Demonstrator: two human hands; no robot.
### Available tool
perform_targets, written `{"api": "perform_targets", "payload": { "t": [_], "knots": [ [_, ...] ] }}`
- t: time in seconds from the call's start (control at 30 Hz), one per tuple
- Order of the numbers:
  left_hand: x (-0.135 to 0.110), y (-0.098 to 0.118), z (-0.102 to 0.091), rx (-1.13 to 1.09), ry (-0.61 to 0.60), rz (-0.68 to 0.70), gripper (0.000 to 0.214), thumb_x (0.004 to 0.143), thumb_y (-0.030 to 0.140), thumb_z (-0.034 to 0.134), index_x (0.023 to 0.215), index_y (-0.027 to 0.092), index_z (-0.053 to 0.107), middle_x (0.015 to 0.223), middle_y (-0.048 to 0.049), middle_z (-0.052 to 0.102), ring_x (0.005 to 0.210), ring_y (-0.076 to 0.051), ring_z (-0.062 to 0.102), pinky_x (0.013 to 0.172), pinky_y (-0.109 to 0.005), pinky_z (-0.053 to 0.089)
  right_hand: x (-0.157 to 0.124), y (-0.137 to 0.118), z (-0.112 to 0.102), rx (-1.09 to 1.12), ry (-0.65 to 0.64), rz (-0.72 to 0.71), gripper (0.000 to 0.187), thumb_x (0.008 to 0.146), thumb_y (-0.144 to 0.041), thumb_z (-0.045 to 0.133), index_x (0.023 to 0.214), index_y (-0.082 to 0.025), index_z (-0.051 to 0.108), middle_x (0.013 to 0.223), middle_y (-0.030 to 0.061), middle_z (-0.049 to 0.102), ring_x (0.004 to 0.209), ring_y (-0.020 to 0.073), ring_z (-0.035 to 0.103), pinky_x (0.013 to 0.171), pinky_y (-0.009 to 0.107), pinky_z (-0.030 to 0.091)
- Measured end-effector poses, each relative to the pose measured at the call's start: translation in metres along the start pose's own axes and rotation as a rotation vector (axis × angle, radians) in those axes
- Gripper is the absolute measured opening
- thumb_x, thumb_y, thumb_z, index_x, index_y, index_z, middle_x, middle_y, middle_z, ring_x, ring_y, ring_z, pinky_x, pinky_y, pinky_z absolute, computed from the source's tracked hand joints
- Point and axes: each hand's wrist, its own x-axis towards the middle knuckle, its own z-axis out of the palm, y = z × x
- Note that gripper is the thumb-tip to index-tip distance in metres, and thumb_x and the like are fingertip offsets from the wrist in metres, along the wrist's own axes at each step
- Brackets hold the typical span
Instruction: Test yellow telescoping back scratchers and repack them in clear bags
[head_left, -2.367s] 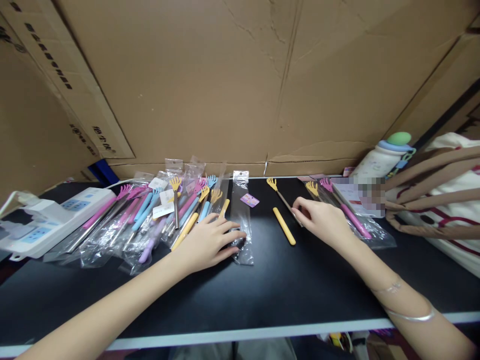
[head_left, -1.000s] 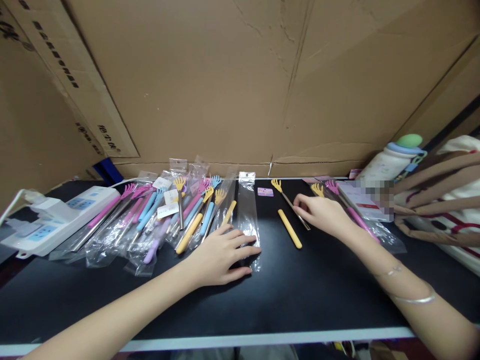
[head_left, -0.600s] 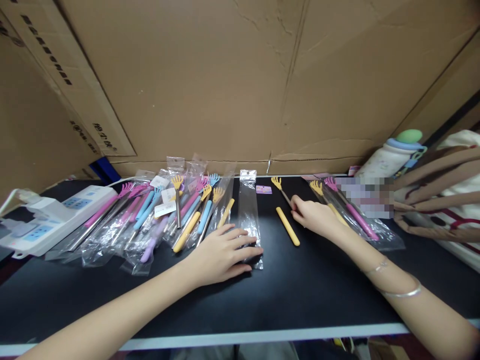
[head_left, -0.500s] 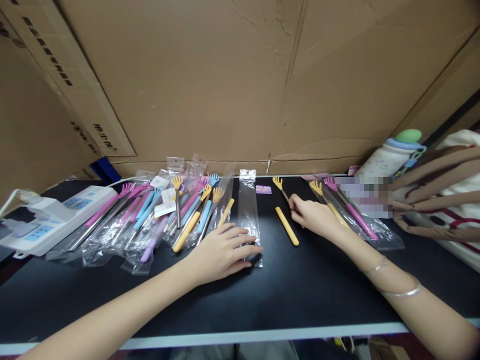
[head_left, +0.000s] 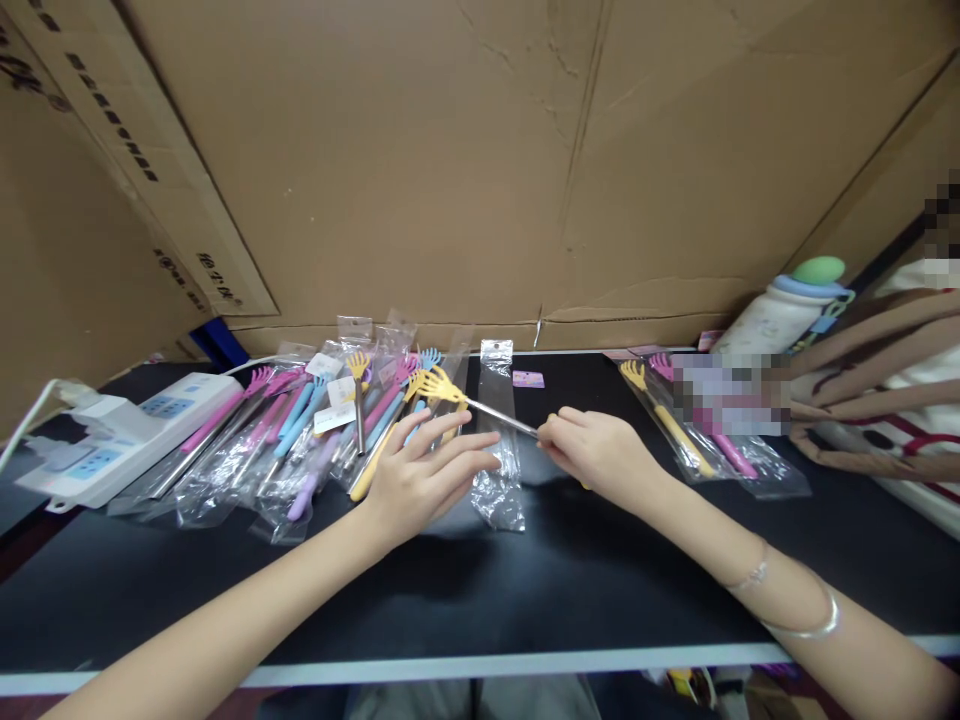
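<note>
Holding a yellow-headed scratcher [head_left: 459,397] over a clear bag [head_left: 496,385] in the head view, the right hand [head_left: 596,450] has fingers clamped on its rod [head_left: 499,416]; the left hand [head_left: 427,475], nearby, has them apart. Positioning the scratcher seems the step; next may call for left-hand steadying.

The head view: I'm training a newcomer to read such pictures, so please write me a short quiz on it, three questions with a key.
1. Multiple choice: which hand has its grip on the rod of the yellow scratcher in the middle?
A) left hand
B) right hand
C) neither

2. True or false: the bottle has a green top.

3. Fill in the blank: that rod passes above a clear ____ lying on the table.

Key: 1. B; 2. true; 3. bag
</note>
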Motion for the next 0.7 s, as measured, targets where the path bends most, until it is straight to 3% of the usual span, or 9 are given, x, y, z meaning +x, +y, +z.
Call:
{"api": "perform_targets", "payload": {
  "t": [0.13, 0.23, 0.37, 0.47, 0.57, 0.7],
  "knots": [
    [0.001, -0.003, 0.001, 0.156, -0.081, 0.076, 0.024, 0.088, 0.021, 0.055, 0.111, 0.026, 0.06, 0.113, 0.0025, 0.067, 0.109, -0.017, 0.057, 0.103, -0.034, 0.029, 0.0, -0.012, 0.003, -0.02, 0.098, -0.24, 0.021, 0.092, -0.012, 0.041, 0.074, -0.018, 0.052, 0.063, -0.0021, 0.055, 0.062, 0.0105, 0.048, 0.057, 0.024, 0.032],
    [-0.003, -0.008, 0.005, 0.098, -0.196, 0.097, 0.024, 0.09, 0.016, 0.05, 0.111, 0.025, 0.06, 0.091, 0.0029, 0.07, 0.089, -0.013, 0.062, 0.092, -0.03, 0.037, 0.002, -0.019, 0.003, 0.022, 0.102, -0.292, 0.022, 0.093, -0.015, 0.042, 0.073, -0.018, 0.051, 0.063, -0.0027, 0.056, 0.06, 0.0106, 0.047, 0.057, 0.024, 0.032],
    [-0.008, -0.013, 0.008, 0.043, -0.321, 0.035, 0.024, 0.091, 0.017, 0.048, 0.109, 0.026, 0.061, 0.073, 0.0039, 0.063, 0.065, -0.01, 0.058, 0.064, -0.025, 0.038, 0.004, -0.013, 0.0, 0.166, -0.04, -0.071, 0.02, 0.094, -0.031, 0.042, 0.084, -0.019, 0.055, 0.071, 0.0002, 0.06, 0.064, 0.011, 0.054, 0.057, 0.022, 0.036],
    [-0.01, -0.019, 0.008, 0.09, -0.332, -0.06, 0.023, 0.092, 0.022, 0.047, 0.111, 0.028, 0.06, 0.076, 0.0029, 0.065, 0.067, -0.012, 0.059, 0.061, -0.026, 0.037, 0.0, 0.006, -0.004, 0.165, -0.156, 0.167, 0.019, 0.093, -0.035, 0.044, 0.095, -0.02, 0.055, 0.083, 0.0028, 0.063, 0.072, 0.0124, 0.058, 0.061, 0.022, 0.038],
    [-0.009, -0.026, 0.006, 0.136, -0.313, -0.115, 0.023, 0.093, 0.026, 0.045, 0.11, 0.026, 0.061, 0.076, 0.0018, 0.066, 0.067, -0.012, 0.06, 0.059, -0.026, 0.035, -0.006, 0.024, -0.005, 0.084, -0.262, 0.381, 0.02, 0.091, -0.038, 0.045, 0.093, -0.021, 0.055, 0.083, 0.0026, 0.065, 0.07, 0.0139, 0.059, 0.057, 0.024, 0.036],
    [-0.009, -0.031, 0.006, 0.132, -0.323, -0.156, 0.024, 0.094, 0.027, 0.043, 0.111, 0.026, 0.061, 0.079, 0.0015, 0.068, 0.068, -0.013, 0.061, 0.058, -0.026, 0.034, -0.009, 0.029, -0.002, 0.063, -0.45, 0.539, 0.031, 0.083, -0.052, 0.05, 0.087, -0.023, 0.057, 0.076, 0.0011, 0.066, 0.062, 0.0156, 0.059, 0.05, 0.023, 0.028]
  ]
}}
